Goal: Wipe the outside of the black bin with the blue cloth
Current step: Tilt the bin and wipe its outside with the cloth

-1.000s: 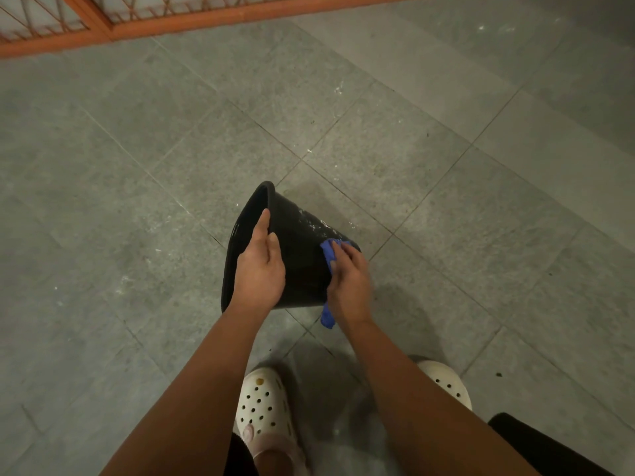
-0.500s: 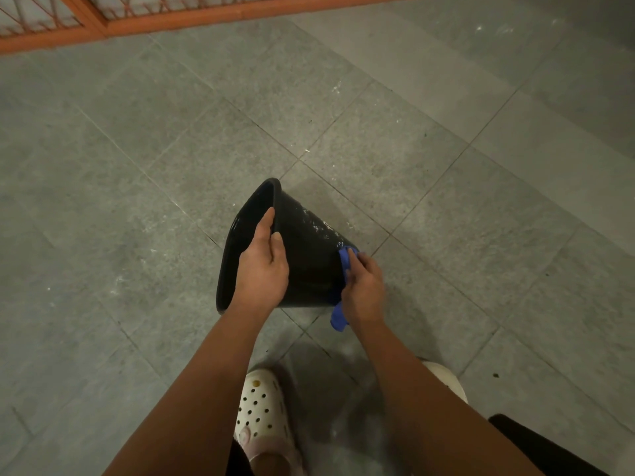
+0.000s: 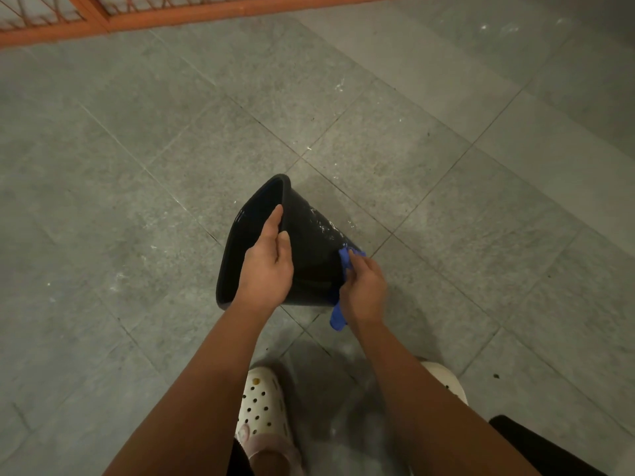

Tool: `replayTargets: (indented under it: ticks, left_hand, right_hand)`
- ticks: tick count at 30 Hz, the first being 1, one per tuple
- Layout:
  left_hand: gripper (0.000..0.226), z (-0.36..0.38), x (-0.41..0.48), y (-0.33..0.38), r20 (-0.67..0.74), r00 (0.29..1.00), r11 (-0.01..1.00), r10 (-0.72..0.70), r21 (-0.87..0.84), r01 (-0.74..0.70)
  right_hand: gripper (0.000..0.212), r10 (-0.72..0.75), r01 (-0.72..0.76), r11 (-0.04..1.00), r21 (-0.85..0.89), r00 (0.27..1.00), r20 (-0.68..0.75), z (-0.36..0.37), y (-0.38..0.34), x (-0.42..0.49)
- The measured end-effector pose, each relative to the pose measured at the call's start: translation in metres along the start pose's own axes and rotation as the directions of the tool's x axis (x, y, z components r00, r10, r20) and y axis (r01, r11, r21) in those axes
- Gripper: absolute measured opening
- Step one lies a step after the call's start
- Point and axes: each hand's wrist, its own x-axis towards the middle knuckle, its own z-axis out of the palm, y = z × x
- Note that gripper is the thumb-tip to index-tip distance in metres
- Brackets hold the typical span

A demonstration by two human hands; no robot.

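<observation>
1. From my station, the black bin (image 3: 311, 259) sits just below the middle of the view. It is tipped over, with its mouth facing about 9 o'clock and its narrower base pointing toward 4 o'clock.
2. I cannot tell whether its lower edge rests on the floor (image 3: 137, 166) or is held just clear of it.
3. The left hand (image 3: 266, 269) grips the bin at the near side of its rim. One finger is stretched along the rim edge toward 12 o'clock and the thumb lies on the outer wall. The other fingers are out of sight inside the mouth.
4. The right hand (image 3: 364, 290) is closed around the blue cloth (image 3: 337, 317) and holds it against the outside wall close to the base, on the bin's 4 o'clock side.
5. The cloth's upper end shows above the fingers and touches the wall. A loose tail hangs below the hand toward 6 o'clock.
6. White specks (image 3: 323, 223) dot the bin's outer wall on its upper side, between the rim and the cloth.
7. The floor is grey square tile with pale scuffs. An orange railing (image 3: 171, 15) runs along the top edge from 11 toward 12 o'clock.
8. At 6 o'clock, below both forearms, I see a white perforated shoe (image 3: 263, 403). A second shoe (image 3: 450, 383) is partly hidden behind the right forearm.
</observation>
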Motion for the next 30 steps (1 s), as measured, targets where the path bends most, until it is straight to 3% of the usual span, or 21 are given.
replayTargets:
  ticks: [2, 4, 8, 11, 17, 22, 25, 30]
  left_hand:
    - [0.048, -0.002, 0.001, 0.001, 0.014, 1.0, 1.0, -0.002, -0.024, 0.002]
    - [0.047, -0.004, 0.001, 0.0, 0.03, 1.0, 0.999, 0.002, -0.047, -0.001]
    - [0.043, -0.006, 0.0, -0.001, 0.074, 0.997, 0.994, 0.008, -0.106, 0.0]
    - [0.041, -0.01, 0.006, 0.003, 0.132, 0.991, 0.986, -0.018, -0.162, 0.039]
    - [0.048, -0.014, 0.009, 0.003, 0.043, 0.999, 0.997, 0.0, -0.076, 0.003]
    - [0.05, -0.008, 0.009, 0.003, 0.009, 1.0, 0.999, 0.021, -0.039, -0.021]
    - [0.049, -0.007, 0.008, 0.007, 0.014, 0.999, 0.999, 0.039, 0.009, -0.04]
    - [0.05, -0.008, 0.009, 0.0, -0.024, 1.0, 1.0, 0.02, 0.01, -0.02]
  right_hand:
    - [0.037, -0.08, 0.082, 0.995, 0.055, 0.996, -0.033, 0.001, -0.009, -0.005]
    - [0.04, -0.148, 0.146, 0.986, 0.076, 0.989, 0.024, 0.001, -0.014, 0.0]
    - [0.046, -0.027, 0.002, 0.993, 0.122, 0.979, 0.204, 0.0, -0.01, 0.017]
    - [0.046, 0.041, -0.071, 0.987, 0.143, 0.979, 0.2, -0.003, -0.008, 0.014]
    - [0.046, -0.08, 0.059, 0.992, 0.112, 0.977, 0.197, 0.0, -0.006, 0.008]
    - [0.057, 0.036, -0.04, 0.999, 0.036, 0.992, 0.119, 0.001, -0.006, -0.005]
    - [0.059, -0.023, 0.027, 0.999, -0.041, 0.996, 0.081, 0.007, -0.012, -0.013]
    - [0.055, -0.083, 0.093, 0.994, -0.05, 0.981, 0.176, 0.0, -0.008, 0.002]
